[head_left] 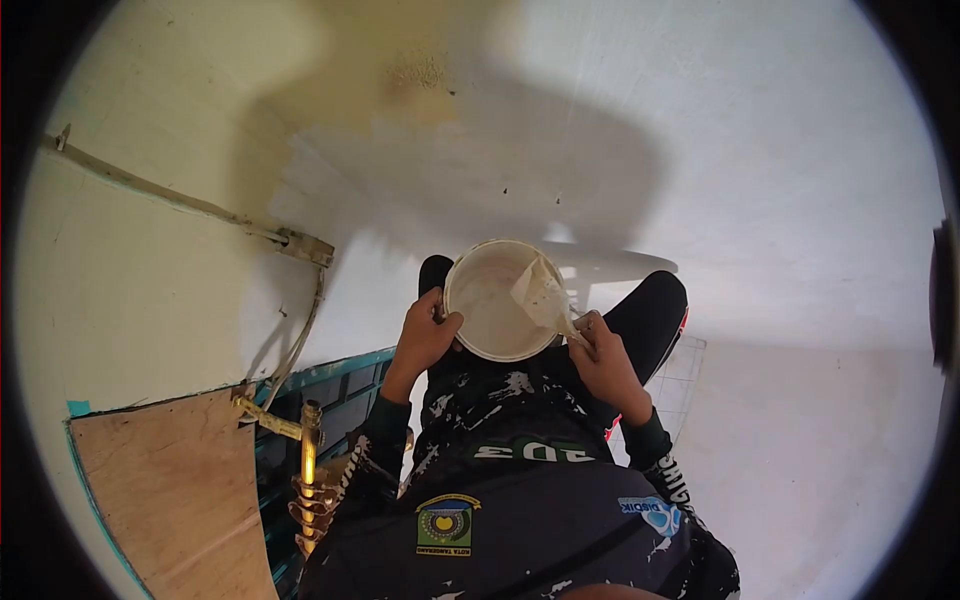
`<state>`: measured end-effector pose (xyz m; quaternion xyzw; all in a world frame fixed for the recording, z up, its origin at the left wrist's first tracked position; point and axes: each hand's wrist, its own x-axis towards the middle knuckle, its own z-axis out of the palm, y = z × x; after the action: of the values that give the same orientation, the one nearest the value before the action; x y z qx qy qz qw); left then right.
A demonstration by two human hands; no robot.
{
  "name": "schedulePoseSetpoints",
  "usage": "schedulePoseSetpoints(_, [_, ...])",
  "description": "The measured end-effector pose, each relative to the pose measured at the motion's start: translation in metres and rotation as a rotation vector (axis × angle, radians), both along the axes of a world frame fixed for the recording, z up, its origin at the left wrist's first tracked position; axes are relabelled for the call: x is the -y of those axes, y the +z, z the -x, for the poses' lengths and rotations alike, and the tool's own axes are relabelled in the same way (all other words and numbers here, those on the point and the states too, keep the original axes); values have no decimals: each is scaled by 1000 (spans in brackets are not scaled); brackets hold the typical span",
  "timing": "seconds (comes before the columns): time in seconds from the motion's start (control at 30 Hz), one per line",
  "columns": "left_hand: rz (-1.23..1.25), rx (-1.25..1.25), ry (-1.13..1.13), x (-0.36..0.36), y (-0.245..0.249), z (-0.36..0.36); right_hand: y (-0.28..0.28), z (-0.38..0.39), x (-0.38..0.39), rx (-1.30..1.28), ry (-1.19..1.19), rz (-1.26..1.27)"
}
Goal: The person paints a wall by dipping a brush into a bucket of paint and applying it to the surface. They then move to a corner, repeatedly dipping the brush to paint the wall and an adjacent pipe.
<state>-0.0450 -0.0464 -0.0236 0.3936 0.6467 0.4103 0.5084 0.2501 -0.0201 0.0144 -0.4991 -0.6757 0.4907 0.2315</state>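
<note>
A white plastered wall (pixel 780 150) fills most of the view, with a yellowish unpainted patch (pixel 420 50) near the top and a broad soft shadow (pixel 500 170) across its middle. A thin conduit (pixel 170 195) runs slantwise down the left side. Lower left, a plywood board (pixel 170 490) edged in teal sits beside a brass tap (pixel 310 450).

Your left hand (pixel 425 340) is held out in front of your chest, fingers curled closed in a grip, with the forearm reaching forward from a bent elbow. Your right hand (pixel 603 362) sits slightly nearer your body and apart from it, also clenched, knuckles up.
</note>
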Motion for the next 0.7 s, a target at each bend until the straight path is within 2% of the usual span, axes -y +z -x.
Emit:
schedulePoseSetpoints(0.13, [22, -36, -9, -3, -1, -3, -1, -1, -3, -47, -11, -13])
schedulePoseSetpoints(0.23, [39, -28, 4, -2, -2, -5, 2, -5, -7, 52, 47, -11])
schedulePoseSetpoints(0.4, [49, -16, 14, -2, -3, -1, -8, -7, -9, -34, 38, -96])
schedulePoseSetpoints(0.53, [55, -17, 7, -1, 0, -2, -11, -8, -14, 31, 79, -11])
schedulePoseSetpoints(0.63, [43, -5, 18, -2, -1, 0, -13, -4, -10, -88, -5, -44])
schedulePoseSetpoints(0.7, [42, 2, 12, -2, 0, -2, -18, -5, -12, -12, 40, -15])
